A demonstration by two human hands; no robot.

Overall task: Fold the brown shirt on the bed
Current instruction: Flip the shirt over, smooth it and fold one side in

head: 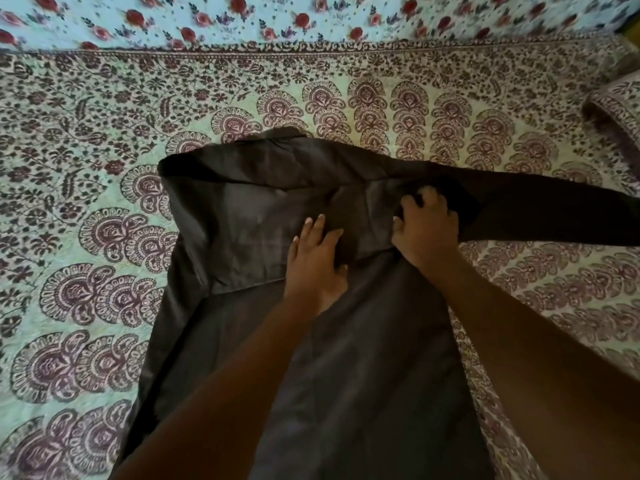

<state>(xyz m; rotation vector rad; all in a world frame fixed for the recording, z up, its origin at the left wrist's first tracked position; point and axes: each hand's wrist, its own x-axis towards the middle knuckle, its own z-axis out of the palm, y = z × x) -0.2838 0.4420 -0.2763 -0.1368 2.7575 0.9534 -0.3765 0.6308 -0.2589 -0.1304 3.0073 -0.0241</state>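
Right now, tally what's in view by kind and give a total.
Brown shirt: 1
Hands: 2, left hand and right hand
Printed bedspread: 1
Rose-print cloth: 1
Matching-print pillow: 1
Total: 6

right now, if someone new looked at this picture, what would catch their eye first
A dark brown shirt spread across the middle of a busy purple-patterned bedspread. Two bare arms reach in from below: the left hand lies flat on the cloth, and the right hand grips the fabric where a long sleeve runs off right.
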